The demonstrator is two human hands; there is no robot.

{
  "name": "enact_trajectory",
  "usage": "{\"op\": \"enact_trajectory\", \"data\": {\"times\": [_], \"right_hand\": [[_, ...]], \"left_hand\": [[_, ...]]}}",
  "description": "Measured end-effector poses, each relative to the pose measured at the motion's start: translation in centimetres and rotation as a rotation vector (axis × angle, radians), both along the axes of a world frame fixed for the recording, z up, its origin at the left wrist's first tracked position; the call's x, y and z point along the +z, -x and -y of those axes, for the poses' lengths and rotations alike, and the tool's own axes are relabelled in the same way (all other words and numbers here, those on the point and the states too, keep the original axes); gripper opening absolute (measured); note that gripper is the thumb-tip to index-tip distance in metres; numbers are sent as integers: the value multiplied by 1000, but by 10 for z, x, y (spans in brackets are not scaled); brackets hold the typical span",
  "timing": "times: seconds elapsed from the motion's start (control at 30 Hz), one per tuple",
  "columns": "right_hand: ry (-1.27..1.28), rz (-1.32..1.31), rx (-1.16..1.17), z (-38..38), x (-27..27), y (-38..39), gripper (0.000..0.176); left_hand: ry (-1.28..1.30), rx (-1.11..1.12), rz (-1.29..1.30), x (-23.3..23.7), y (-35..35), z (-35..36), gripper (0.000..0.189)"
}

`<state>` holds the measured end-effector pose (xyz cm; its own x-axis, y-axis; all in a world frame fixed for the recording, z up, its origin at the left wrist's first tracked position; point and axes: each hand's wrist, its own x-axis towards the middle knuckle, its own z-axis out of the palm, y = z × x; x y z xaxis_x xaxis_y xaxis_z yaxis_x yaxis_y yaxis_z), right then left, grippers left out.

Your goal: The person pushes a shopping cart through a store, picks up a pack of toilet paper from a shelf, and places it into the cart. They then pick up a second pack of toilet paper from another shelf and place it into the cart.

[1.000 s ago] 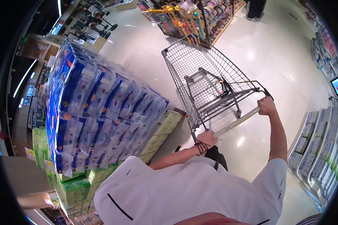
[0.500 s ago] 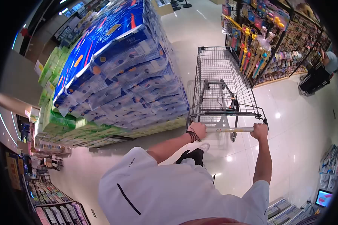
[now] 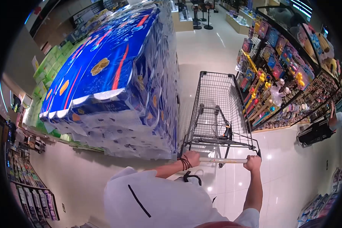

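Both hands grip the pale handlebar (image 3: 223,160) of a wire shopping cart (image 3: 220,95) in front of me. My left hand (image 3: 191,159), with dark bands round the wrist, is closed on the bar's left end. At the right end, my right hand (image 3: 252,163) wraps around it too. No goods show in the cart's basket. A dark object with a thin cord, too small to name, sits near the basket's handle end. The cart's left side runs close to a tall stack of blue and white plastic-wrapped packs (image 3: 114,95).
Green packs (image 3: 51,72) stand behind the blue stack. On the right, a wire display rack (image 3: 281,72) holds hanging toys and small goods. Beyond it a person (image 3: 336,121) is beside a dark case or cart (image 3: 315,131). Stools (image 3: 208,19) stand far ahead on the tiled floor.
The cart and I have moved forward, so the blue stack and the toy rack are nearer. The view has tilted up, showing more of the aisle ahead. Both hands stay on the bar.
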<state>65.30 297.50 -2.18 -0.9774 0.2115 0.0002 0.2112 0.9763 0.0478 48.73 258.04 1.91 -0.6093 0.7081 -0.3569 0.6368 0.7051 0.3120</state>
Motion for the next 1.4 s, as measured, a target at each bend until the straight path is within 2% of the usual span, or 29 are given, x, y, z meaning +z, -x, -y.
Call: {"op": "enact_trajectory", "data": {"times": [0.27, 0.4, 0.57, 0.6, 0.67, 0.73, 0.8, 0.87, 0.93, 1.0, 1.07, 1.13, 1.2, 1.27, 1.3, 1.33, 1.4], "right_hand": [[6, 60, 33, -64, 9, 112, 18], [-53, 228, 43, -79, 24, 176, 21], [55, 435, -47, -92, 36, 247, 29], [47, 471, 22, -100, 27, 263, 30], [38, 679, 119, -101, 37, 303, 34], [70, 945, 113, -74, 58, 344, 44], [251, 1126, 235, -84, -8, 389, 52], [980, 1005, 314, -32, 24, 409, 37], [921, 905, 405, 19, 79, 429, 33], [1121, 980, 285, 30, 52, 449, 27], [1181, 1118, 294, 35, 54, 471, 25], [1254, 1178, 363, 35, 27, 491, 26], [1231, 1310, 438, 34, -5, 517, 27], [1064, 1409, 483, 40, -12, 538, 27], [956, 1402, 581, 37, -25, 547, 35], [694, 1375, 719, 43, -11, 556, 39], [174, 1261, 980, 71, 54, 570, 50]], "left_hand": [[-93, 80, -48, -8, 80, -58, 26], [-80, 123, -47, -11, 126, -79, 25], [-62, 137, -84, -5, 177, -92, 25], [-70, 132, -110, -6, 191, -95, 26], [-68, 135, -88, 7, 214, -93, 25], [-41, 149, -103, 14, 233, -92, 26], [-52, 166, -136, 10, 250, -92, 26], [-53, 183, -168, -8, 274, -99, 25], [-120, 208, -188, 1, 287, -101, 25], [-97, 234, -222, -1, 299, -106, 22], [-134, 255, -220, 2, 307, -107, 22], [-109, 245, -204, -6, 320, -111, 25], [-222, 260, -293, -24, 330, -113, 35], [-53, 327, -323, -15, 329, -119, 50], [-124, 438, -420, -19, 322, -121, 50], [-194, 551, -519, -25, 313, -125, 50], [-265, 672, -690, -41, 293, -130, 63]]}}
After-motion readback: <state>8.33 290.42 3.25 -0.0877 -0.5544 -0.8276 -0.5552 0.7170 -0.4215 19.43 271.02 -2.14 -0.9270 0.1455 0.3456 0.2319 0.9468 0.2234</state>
